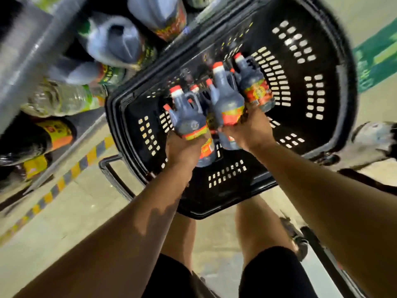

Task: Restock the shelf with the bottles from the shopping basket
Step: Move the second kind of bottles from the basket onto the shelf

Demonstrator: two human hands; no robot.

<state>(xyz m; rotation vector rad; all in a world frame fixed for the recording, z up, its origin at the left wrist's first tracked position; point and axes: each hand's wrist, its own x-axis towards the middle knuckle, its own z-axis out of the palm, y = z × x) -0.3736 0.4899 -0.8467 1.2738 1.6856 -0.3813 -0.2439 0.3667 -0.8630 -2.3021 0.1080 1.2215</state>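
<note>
Mid-restock: bottles lifted from basket (pixel 300 134).
Left hand (pixel 182 149) and right hand (pixel 247 130) each grip bottles; shelf (pixel 25 46) partly stocked, more remain.

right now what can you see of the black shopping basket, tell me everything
The black shopping basket looks like moulded plastic, its walls pierced with blocks of small rectangular slots. It stands on the pale floor beside the shelf, seen from above, with a dark handle loop jutting from its near left corner. Inside are several dark bottles with red-and-white caps. The left hand and right hand each grip a bottle over it.
</note>
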